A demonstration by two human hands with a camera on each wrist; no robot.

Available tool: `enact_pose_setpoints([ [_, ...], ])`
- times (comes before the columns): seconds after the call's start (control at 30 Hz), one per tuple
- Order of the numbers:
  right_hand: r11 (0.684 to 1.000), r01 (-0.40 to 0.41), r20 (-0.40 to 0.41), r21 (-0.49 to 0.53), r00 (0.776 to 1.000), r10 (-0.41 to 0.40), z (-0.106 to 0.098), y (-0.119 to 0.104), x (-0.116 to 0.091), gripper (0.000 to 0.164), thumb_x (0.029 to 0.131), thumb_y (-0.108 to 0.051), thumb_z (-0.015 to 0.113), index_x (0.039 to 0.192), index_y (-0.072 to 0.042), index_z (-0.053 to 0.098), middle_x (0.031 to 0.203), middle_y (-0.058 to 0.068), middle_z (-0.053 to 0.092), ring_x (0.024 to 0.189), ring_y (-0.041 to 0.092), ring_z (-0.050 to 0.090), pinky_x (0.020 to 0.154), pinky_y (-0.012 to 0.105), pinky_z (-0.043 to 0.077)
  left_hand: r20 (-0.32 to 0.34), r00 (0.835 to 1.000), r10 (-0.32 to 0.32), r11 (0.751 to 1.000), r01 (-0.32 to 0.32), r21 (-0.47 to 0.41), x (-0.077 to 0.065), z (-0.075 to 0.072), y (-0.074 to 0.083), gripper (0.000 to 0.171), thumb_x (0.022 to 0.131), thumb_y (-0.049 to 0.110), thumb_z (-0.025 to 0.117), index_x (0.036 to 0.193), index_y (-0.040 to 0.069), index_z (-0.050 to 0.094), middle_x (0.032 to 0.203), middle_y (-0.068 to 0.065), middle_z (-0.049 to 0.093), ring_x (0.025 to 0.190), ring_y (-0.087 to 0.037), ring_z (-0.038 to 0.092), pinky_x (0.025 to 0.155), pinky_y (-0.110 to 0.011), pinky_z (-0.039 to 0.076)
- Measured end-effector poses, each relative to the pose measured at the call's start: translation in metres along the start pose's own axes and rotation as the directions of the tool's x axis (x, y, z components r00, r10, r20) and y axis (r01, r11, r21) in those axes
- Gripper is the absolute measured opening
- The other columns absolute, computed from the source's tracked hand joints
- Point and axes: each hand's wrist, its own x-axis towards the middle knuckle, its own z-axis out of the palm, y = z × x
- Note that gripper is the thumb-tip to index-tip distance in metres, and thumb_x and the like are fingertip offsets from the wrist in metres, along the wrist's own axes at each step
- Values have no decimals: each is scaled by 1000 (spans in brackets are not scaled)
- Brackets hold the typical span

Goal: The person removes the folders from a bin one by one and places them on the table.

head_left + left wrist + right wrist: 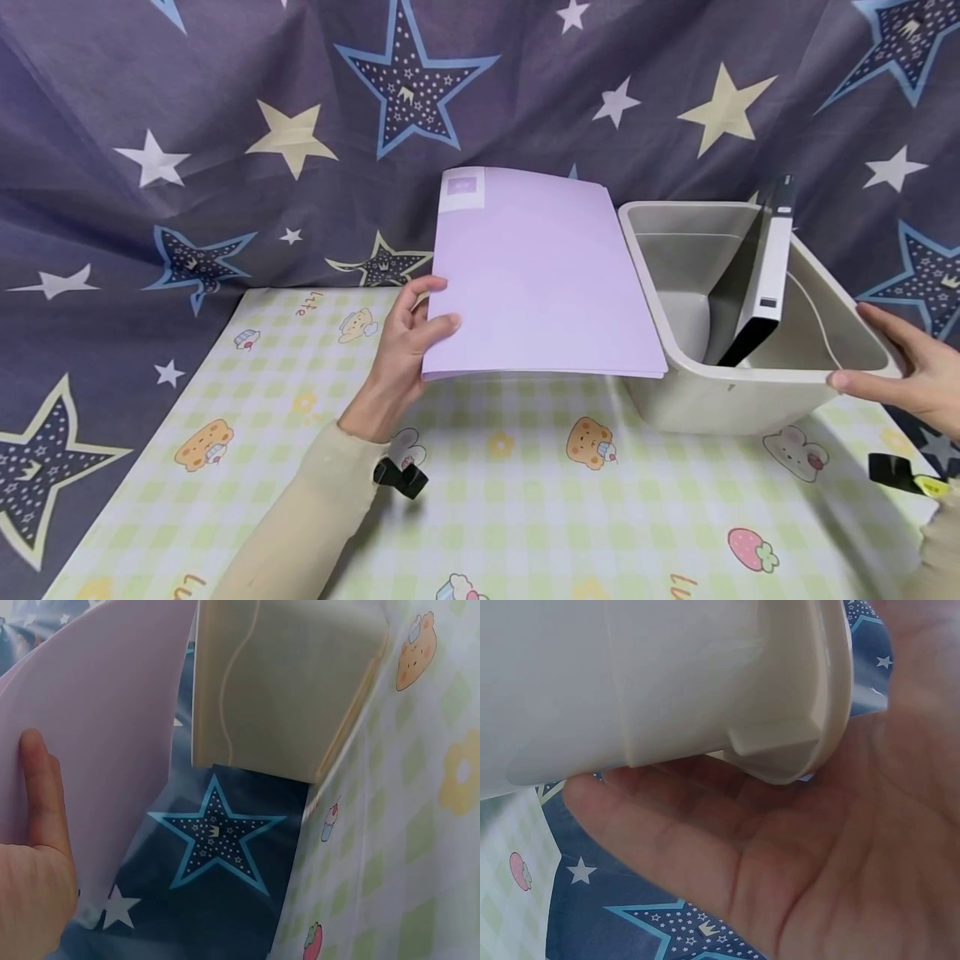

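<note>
A light purple paper folder [532, 275] with a white-framed label at its top left corner is raised over the table. My left hand [412, 337] pinches it by the left edge, thumb on the front face; the fingers [45, 795] lie along its back in the left wrist view. The folder's right edge overlaps the left rim of a light grey plastic bin [667, 392]. At the bin's front right corner my right hand [911, 367] grips the rim, thumb at the front and fingers [660, 847] against the outer side wall.
Inside the bin a black file with a white spine [767, 267] leans upright, its top above the rim. A green-checked cloth with cartoon prints covers the table [495, 500]. A dark star-printed curtain [525, 92] hangs behind.
</note>
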Motion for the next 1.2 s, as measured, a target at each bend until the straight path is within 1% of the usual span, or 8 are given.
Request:
enact_pose_setpoints([
  [0.07,1000,-2,-1,-2,1000,2,0,-1,-1,108,85,-25,73,150,-5,-11,146,42,7,115,59,28,86,68,32,-3,1000,0,1000,0,4,-1,-2,0,45,82,-9,56,117,19,52,112,-11,55,79,-20,65,56,-29,55],
  [0.17,1000,2,-7,-1,1000,-2,0,-3,-1,108,85,-25,73,151,-5,-10,146,42,9,114,58,29,90,35,44,-10,1000,-1,1000,1,15,-2,-4,-2,45,82,-9,56,117,19,52,111,-11,55,79,-20,65,56,-29,55],
  [0.4,1000,10,-12,6,1000,-10,-1,-6,-2,107,84,-24,74,151,-4,-8,144,43,10,113,59,30,89,35,44,-19,1000,-3,999,4,37,-4,-10,-7,45,82,-9,56,118,19,51,112,-12,53,81,-20,64,57,-29,55],
  [0.5,1000,12,-15,2,1000,-12,-1,-3,-1,108,83,-24,75,151,-4,-7,144,43,13,111,57,32,64,9,34,-19,1000,-3,999,4,42,-5,-11,-9,45,82,-8,56,118,19,51,112,-12,53,81,-20,64,57,-29,55],
  [0.63,1000,16,-14,13,1000,-16,0,-2,-1,108,83,-23,75,151,-4,-7,144,43,13,112,57,31,67,6,35,-20,1000,-8,999,9,47,-7,-13,-12,45,82,-8,57,118,18,51,112,-13,53,81,-20,64,57,-29,55],
  [0.83,1000,8,-15,1,1000,-8,1,-5,-3,107,85,-24,73,151,-3,-8,145,43,11,114,58,30,90,34,44,-27,1000,-16,999,17,45,-8,-14,-15,45,81,-9,57,118,17,52,110,-12,54,81,-20,64,57,-29,55],
  [0.9,1000,8,-17,-4,1000,-8,1,-4,-2,107,84,-25,74,151,-3,-7,144,43,12,113,57,30,78,14,40,-25,1000,-16,999,17,43,-9,-14,-16,46,81,-9,57,118,17,52,109,-12,54,81,-20,64,57,-30,55],
  [1.2,1000,18,-14,21,1000,-18,1,0,0,108,84,-23,74,151,-5,-8,144,43,12,112,56,30,61,4,27,-29,999,-21,998,23,50,-11,-15,-19,47,79,-10,58,118,16,52,108,-11,54,81,-20,64,59,-31,56],
])
